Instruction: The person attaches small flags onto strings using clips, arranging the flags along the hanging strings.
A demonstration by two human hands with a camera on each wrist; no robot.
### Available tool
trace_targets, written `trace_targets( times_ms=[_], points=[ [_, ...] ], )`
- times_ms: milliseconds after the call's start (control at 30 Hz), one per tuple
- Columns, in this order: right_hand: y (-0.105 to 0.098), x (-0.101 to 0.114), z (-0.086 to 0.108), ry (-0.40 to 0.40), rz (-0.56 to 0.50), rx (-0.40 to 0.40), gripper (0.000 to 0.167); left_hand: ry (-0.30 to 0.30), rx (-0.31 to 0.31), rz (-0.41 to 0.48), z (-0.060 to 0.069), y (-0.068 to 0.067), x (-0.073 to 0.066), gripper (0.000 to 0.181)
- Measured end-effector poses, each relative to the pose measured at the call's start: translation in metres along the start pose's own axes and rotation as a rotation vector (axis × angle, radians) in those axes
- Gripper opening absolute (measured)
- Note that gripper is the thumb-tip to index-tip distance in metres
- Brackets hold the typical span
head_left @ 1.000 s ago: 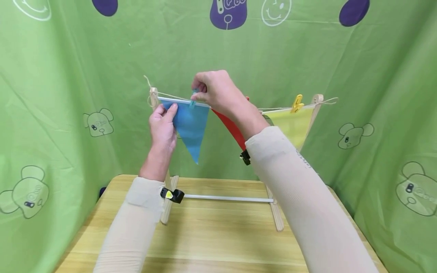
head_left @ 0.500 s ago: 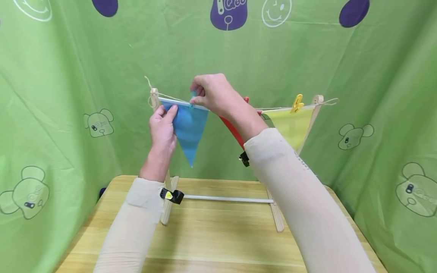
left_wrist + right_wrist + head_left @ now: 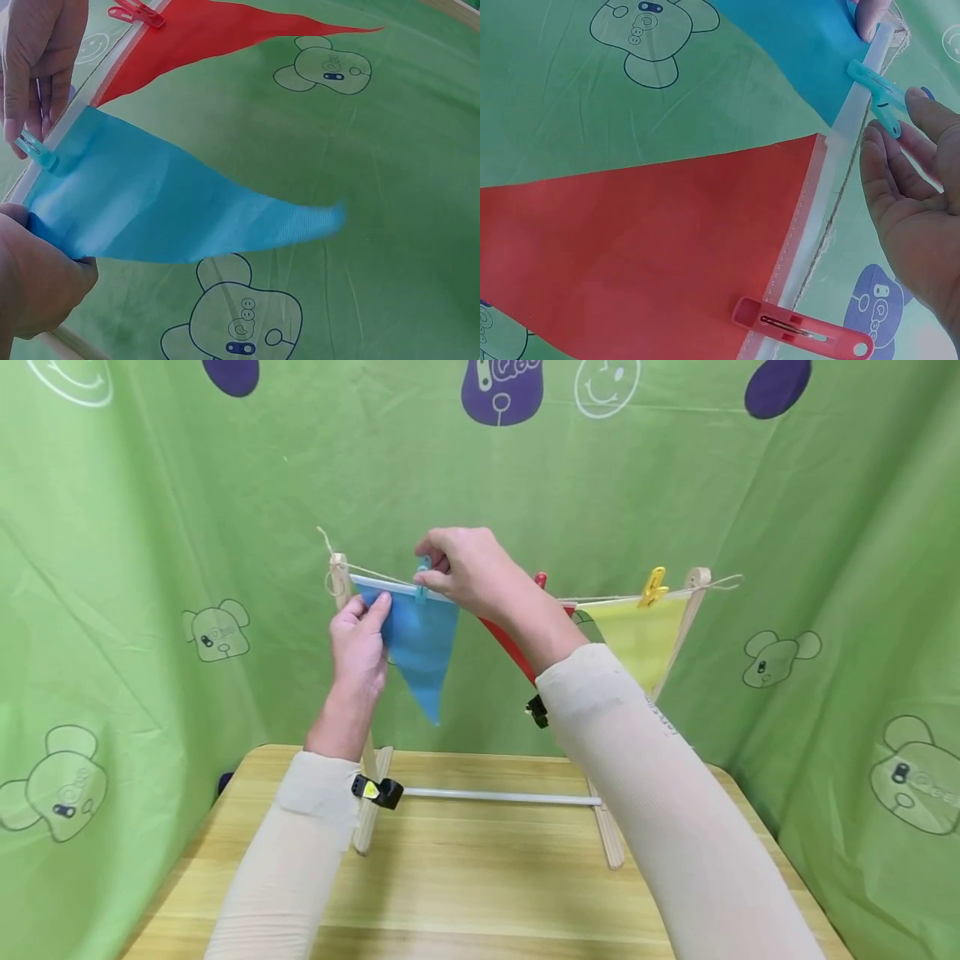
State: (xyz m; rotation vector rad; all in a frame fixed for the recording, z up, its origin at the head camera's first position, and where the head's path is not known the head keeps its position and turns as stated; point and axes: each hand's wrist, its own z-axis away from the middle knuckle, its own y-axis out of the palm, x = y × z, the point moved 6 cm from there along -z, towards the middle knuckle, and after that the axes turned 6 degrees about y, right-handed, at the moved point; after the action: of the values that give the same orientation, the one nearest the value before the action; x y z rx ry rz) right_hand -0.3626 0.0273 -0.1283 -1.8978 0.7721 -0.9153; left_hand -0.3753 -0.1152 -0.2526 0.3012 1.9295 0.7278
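Observation:
My left hand (image 3: 358,639) pinches a blue pennant (image 3: 423,647) at the left part of its white top edge, thumb in front. On that edge, farther right, sits a light-blue clothespin (image 3: 422,595) against the string. Thumb and fingertips of my right hand (image 3: 468,568) are at the clothespin's handles from above. In the right wrist view the clothespin (image 3: 877,86) straddles the white edge, its handles spread apart between thumb and fingers. A red pennant (image 3: 675,240) hangs beside it, held by a red clothespin (image 3: 802,328); the right forearm partly covers this pennant in the head view.
A string (image 3: 375,572) runs between two wooden posts (image 3: 340,578), with feet on the wooden table (image 3: 487,877) and a white crossbar (image 3: 502,796) low between them. A yellow pennant (image 3: 637,631) hangs at right under a yellow clothespin (image 3: 653,588). Green printed cloth (image 3: 300,468) surrounds the table.
My right hand has sunk slightly and shifted a little left with the clothespin. The blue pennant's tip has swung left and back right. My left hand has barely moved.

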Motion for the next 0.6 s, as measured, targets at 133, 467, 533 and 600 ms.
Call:
trace_targets(
  times_ms=[133, 467, 533, 600],
  points=[
    [0.0013, -0.0008, 0.0005, 0.002, -0.003, 0.005, 0.04, -0.013, 0.015, -0.002, 0.0013, 0.0011, 0.0007, 0.027],
    [0.0032, -0.0021, 0.0024, 0.012, -0.022, 0.02, 0.04, -0.039, 0.046, 0.0, 0.0028, 0.0022, 0.0082, 0.007],
    [0.0035, -0.0022, 0.0025, 0.01, -0.026, 0.017, 0.04, -0.042, 0.049, 0.003, 0.0035, 0.0018, 0.0083, 0.009],
    [0.004, -0.0022, 0.0026, 0.007, -0.033, 0.012, 0.041, -0.04, 0.054, 0.003, 0.0045, 0.0015, 0.0081, 0.014]
  ],
)
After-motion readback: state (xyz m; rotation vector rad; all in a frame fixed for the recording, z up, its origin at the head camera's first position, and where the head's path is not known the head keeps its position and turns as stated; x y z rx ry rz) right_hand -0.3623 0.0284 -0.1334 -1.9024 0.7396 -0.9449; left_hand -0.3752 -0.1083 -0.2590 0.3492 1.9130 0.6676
